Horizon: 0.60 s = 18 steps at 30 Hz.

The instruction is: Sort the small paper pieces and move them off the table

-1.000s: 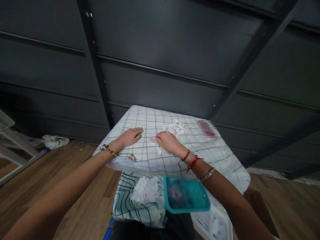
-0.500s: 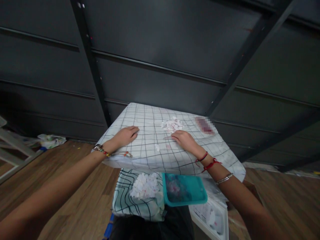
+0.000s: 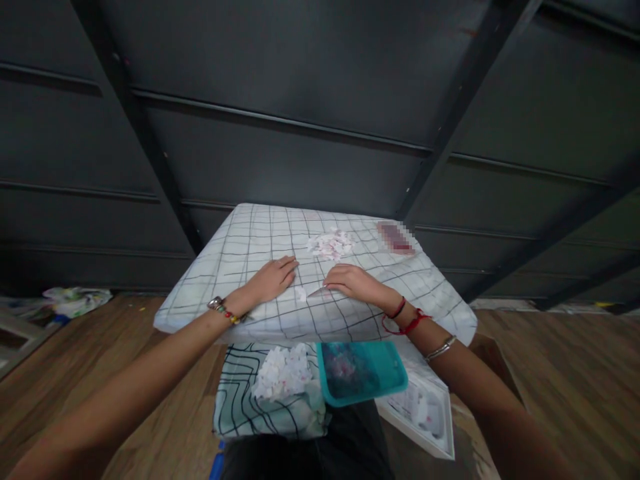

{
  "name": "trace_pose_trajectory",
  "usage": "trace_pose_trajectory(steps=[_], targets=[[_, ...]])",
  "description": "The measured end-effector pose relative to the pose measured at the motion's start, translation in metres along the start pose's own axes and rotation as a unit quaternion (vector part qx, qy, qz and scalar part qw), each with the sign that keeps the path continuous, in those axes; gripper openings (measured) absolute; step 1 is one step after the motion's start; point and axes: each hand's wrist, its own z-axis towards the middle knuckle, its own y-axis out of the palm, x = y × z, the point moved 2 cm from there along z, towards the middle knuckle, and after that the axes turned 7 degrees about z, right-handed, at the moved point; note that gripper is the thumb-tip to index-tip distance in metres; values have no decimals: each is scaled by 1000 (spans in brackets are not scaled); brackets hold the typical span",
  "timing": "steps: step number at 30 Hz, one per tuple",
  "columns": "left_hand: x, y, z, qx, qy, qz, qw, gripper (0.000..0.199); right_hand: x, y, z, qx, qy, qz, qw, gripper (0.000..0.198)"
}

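My right hand [image 3: 353, 283] is closed around a thin, pointed metal tool that looks like tweezers [image 3: 317, 292]. Its tip points left, close to a small white paper piece [image 3: 301, 294] on the checked cloth. On that cloth my left hand [image 3: 274, 279] lies palm down with its fingers stretched out, left of the paper piece; whether anything is under the fingertips is hidden. Just beyond both hands spreads a loose pile of small white paper pieces [image 3: 331, 245].
The checked cloth covers a table [image 3: 250, 233] against a dark panelled wall [image 3: 300, 160]. Nearer me are a second white paper pile [image 3: 284, 373] on a green-white cloth, a teal tray [image 3: 393, 373] with dark reddish contents, and an open white box [image 3: 425, 413]. A blurred-out item [image 3: 396, 238] lies far right.
My left hand has slid right, toward the small paper piece. My right hand has shifted left with the tool, whose tip is now near that piece. The view has turned slightly.
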Motion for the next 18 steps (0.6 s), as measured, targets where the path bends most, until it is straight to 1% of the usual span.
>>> trace_pose_trajectory(steps=[2,4,6,8,10,11,13,15,18], targets=[[-3,3,-2,1,-3,7,1000,41,1,-3,-11,-15,-1,16,1000,29],[-2,2,-2,0,2,9,1000,41,4,-9,-24,-19,2,22,1000,29],[3,-4,0,2,12,5,1000,40,9,-16,-34,-2,11,22,1000,29],[11,-12,5,8,24,-7,1000,40,16,-21,-37,35,35,8,999,29],[22,-19,10,11,42,-27,999,42,22,-21,-36,63,77,-21,995,28],[27,-21,13,7,56,-33,998,43,24,-20,-35,66,98,-37,992,28],[37,-21,15,1,85,-34,996,42,22,-15,-35,51,122,-62,989,28],[40,-18,16,-7,90,-32,995,42,14,-10,-38,31,116,-76,990,29],[35,-11,12,-16,80,-41,996,43,0,-7,-41,8,80,-82,993,30]])
